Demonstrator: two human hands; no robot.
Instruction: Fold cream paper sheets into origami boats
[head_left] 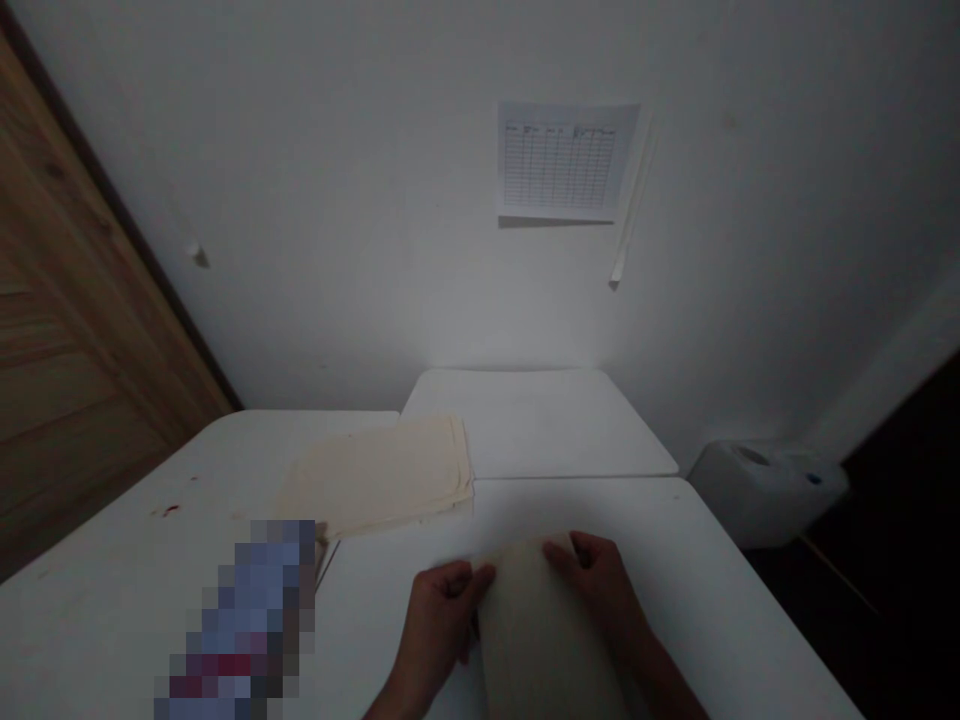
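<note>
A greyish-beige piece of paper (544, 630), perhaps a sheet or a flat bag, stretches from the lower edge of the view up to between my hands. My left hand (442, 615) pinches its upper left corner between thumb and curled fingers. At its upper right corner, my right hand (600, 580) grips the edge, thumb on the near face. Beyond my left hand, a stack of cream paper pieces (382, 475) lies on the white table (750, 600).
A pixelated object (247, 620) lies at the left. A second white tabletop (540, 420) meets the wall. A printed chart (559, 165) hangs there. To the right stands a white plastic container (765, 490); a wooden door (67, 250) is at far left.
</note>
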